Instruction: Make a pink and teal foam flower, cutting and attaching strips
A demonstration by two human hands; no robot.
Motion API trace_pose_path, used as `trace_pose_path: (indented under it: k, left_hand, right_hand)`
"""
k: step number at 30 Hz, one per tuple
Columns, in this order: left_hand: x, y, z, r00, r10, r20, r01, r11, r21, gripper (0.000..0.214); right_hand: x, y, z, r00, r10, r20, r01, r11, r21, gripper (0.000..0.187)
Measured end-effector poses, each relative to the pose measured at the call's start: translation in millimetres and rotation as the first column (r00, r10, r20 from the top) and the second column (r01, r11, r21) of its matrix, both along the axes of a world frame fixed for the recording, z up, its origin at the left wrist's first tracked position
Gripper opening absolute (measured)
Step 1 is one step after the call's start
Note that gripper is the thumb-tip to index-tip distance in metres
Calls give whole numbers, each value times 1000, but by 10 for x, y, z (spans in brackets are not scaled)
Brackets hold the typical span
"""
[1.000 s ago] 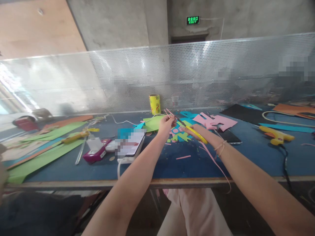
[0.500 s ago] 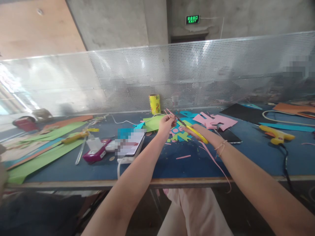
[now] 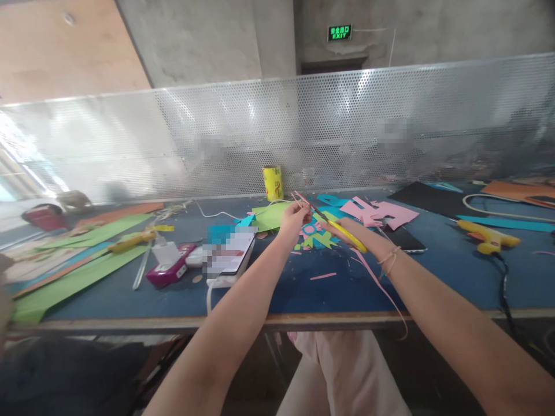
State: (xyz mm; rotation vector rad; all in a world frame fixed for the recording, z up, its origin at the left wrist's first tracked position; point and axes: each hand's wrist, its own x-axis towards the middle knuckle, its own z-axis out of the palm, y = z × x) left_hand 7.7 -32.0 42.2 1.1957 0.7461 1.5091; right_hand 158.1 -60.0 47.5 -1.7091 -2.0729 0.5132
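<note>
My left hand (image 3: 293,217) is raised over the blue table (image 3: 303,289), fingers pinched on a thin pink paper strip (image 3: 300,200). My right hand (image 3: 347,230) grips yellow-handled scissors (image 3: 342,231), whose dark blades point up and left to the strip by my left fingertips. A long pink strip (image 3: 381,286) hangs down from under my right wrist past the table's front edge. Below the hands lie green, teal and pink paper cut-outs (image 3: 316,237).
A phone on a white charger (image 3: 228,257) and a magenta device (image 3: 169,268) lie left of my arms. Green sheets (image 3: 78,271) cover the left end. A yellow roll (image 3: 273,183) stands by the perforated metal screen (image 3: 277,138). A yellow glue gun (image 3: 488,238), pink sheets (image 3: 381,212) and a dark phone (image 3: 403,240) lie right.
Almost nothing has shifted; both hands hold the same pose with the scissors at the pink strip, and the view has drifted slightly.
</note>
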Motion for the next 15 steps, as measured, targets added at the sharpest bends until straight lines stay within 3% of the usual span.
trace_pose_path:
  k: [9, 15]
  left_hand:
    - [-1, 27, -4, 1000, 1, 4, -1, 1000, -16, 12]
    - [1, 41, -9, 1000, 23, 0, -23, 999, -38, 12]
  right_hand:
    - [36, 83, -58, 998, -2, 63, -1, 999, 47, 54]
    - [62, 90, -58, 986, 5, 166, -41, 977, 212, 50]
